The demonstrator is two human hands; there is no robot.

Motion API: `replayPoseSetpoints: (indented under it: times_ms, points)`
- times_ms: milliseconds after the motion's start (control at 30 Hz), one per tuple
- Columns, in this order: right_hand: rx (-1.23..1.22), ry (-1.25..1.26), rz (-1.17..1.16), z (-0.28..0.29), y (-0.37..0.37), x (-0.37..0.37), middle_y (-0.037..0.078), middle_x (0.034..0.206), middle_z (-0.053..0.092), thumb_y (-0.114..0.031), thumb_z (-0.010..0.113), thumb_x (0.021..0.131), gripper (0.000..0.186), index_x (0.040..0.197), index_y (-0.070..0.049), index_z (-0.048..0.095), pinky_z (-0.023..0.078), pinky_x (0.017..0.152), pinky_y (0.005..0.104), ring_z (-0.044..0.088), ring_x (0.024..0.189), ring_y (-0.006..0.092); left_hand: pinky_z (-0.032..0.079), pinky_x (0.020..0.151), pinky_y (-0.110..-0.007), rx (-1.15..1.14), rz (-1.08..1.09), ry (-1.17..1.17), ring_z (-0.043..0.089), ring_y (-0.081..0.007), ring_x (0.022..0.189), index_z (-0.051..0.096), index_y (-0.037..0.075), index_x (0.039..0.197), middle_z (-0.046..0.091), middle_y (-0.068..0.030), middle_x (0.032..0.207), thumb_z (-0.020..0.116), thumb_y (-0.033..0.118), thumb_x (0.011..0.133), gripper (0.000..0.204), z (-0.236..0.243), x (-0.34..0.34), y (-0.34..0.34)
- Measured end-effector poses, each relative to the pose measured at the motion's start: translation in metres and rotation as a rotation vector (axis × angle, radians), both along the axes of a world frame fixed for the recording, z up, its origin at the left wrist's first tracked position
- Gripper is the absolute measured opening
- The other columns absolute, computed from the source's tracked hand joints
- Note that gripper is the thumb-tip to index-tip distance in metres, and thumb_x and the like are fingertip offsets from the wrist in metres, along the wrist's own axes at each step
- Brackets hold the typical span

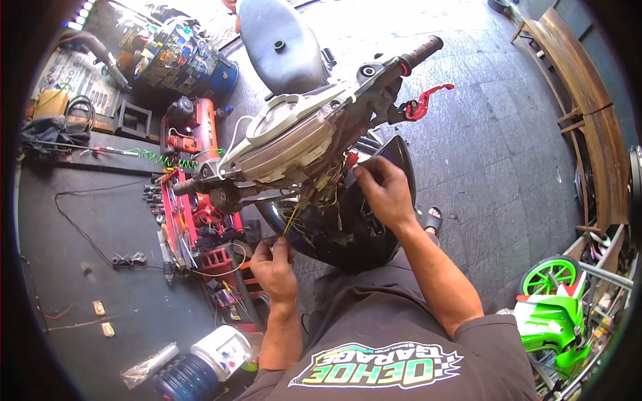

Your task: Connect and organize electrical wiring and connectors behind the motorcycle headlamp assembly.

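Note:
In front of me stands a scooter with its handlebar cover (294, 150) opened up and a bundle of thin wires (324, 190) hanging below the headlight. My left hand (274, 266) pinches the lower end of a yellow wire (291, 220) that runs up into the bundle. On the right, my right hand (388, 197) is closed, thumb and finger meeting at a small red plug-like piece (351, 159) beside the wires. Both hands are over the black front body panel (348, 240). A red brake lever (428, 101) sticks out at the right grip (424, 52).
A red tool cart (180, 220) and a red air compressor (200, 130) with a green coiled hose (157, 158) stand to the left. A wooden bench (595, 134) lines the right wall. A green-and-white small bike (548, 314) is at lower right, a blue water bottle (184, 377) at lower left.

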State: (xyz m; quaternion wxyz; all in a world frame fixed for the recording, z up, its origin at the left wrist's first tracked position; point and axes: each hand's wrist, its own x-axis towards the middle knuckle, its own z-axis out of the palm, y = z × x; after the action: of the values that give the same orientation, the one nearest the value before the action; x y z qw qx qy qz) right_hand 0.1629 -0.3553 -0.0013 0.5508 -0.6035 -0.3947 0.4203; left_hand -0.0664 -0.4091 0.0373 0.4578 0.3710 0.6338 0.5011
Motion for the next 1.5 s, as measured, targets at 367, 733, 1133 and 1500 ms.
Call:
replayPoseSetpoints:
  times_ms: [367,733,1133,1500]
  points:
    - [-0.241,0.058,0.168,0.015,-0.026,-0.043,0.014,0.104,0.066,-0.031,0.072,0.093,0.05,0.118,0.008,0.054,0.051,0.083,0.0328,0.063,0.091,0.0175,0.044,0.06,-0.025,0.161,-0.289,0.343,0.057,-0.0095,0.065,0.067,-0.004,0.09,0.065,-0.0046,0.071,0.063,0.01,0.093,0.015,-0.004,0.017,-0.038]
    - [-0.097,0.234,-0.05,0.021,-0.006,-0.045,0.01,0.087,0.07,-0.024,0.07,0.093,0.034,0.106,0.007,0.064,0.051,0.07,0.0295,0.064,0.076,0.0139,0.044,0.066,-0.025,0.132,-0.064,0.268,0.057,-0.0092,0.072,0.067,-0.005,0.094,0.067,-0.0055,0.078,0.065,0.012,0.096,0.017,0.002,-0.014,0.014]
    - [-0.113,0.999,0.02,0.026,-0.014,-0.043,0.009,0.11,0.067,-0.009,0.06,0.094,0.031,0.123,0.0,0.057,0.051,0.09,0.036,0.065,0.101,0.0172,0.046,0.068,-0.026,0.12,-0.196,0.292,0.061,-0.0124,0.073,0.069,-0.002,0.096,0.069,-0.0051,0.081,0.067,0.008,0.09,0.011,-0.032,-0.016,0.017]
    - [-0.19,1.088,0.227,0.049,-0.018,-0.023,0.002,0.095,0.064,-0.014,0.057,0.098,0.019,0.113,-0.004,0.063,0.049,0.067,0.0272,0.059,0.073,0.0123,0.047,0.098,-0.044,0.492,-0.208,0.838,0.061,-0.0368,0.111,0.062,-0.001,0.124,0.062,-0.021,0.116,0.069,0.005,0.082,0.042,0.004,0.031,0.022]
